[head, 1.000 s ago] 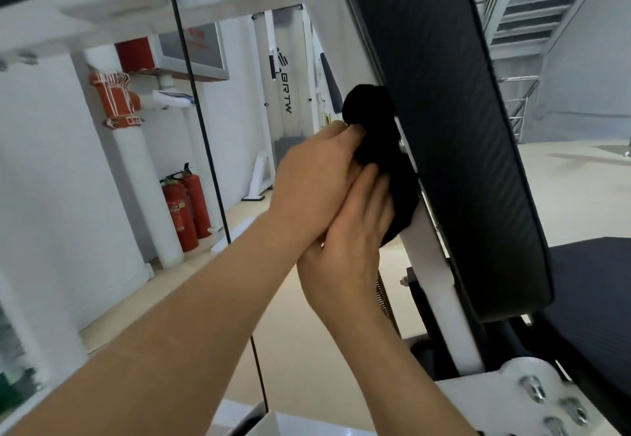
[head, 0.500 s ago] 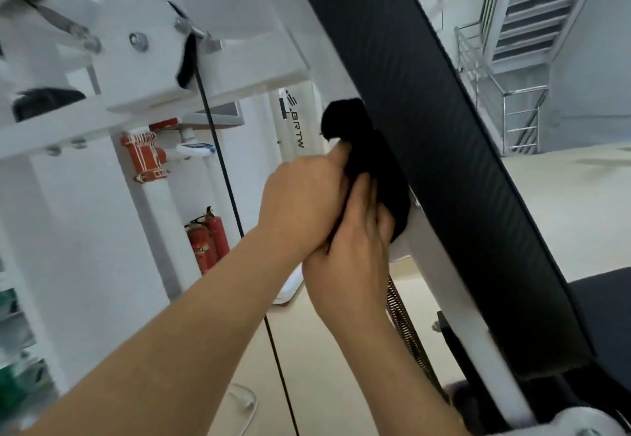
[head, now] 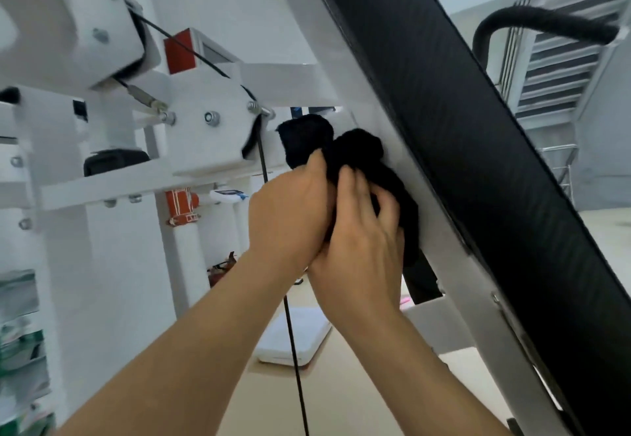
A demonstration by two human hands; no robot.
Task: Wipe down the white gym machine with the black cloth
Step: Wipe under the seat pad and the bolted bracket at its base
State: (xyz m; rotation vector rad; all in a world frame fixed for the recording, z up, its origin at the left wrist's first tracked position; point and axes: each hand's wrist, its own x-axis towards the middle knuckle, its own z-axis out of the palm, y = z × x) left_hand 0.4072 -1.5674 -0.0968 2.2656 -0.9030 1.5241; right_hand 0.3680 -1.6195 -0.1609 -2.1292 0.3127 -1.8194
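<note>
Fingers (head: 346, 183) of left hand (head: 290, 210) and right hand (head: 362, 254) gripping black cloth (head: 358, 152), against white machine (head: 440, 234)

Two hands: the left hand (head: 290, 210) and the right hand (head: 362, 254). One black cloth (head: 362, 152). One white gym machine (head: 205, 149), one long black pad (head: 461, 135) on the right, one black cable (head: 295, 350) hanging down, one curved black handle (head: 546, 20) at far right, one staircase (head: 563, 70) beyond it.
</note>
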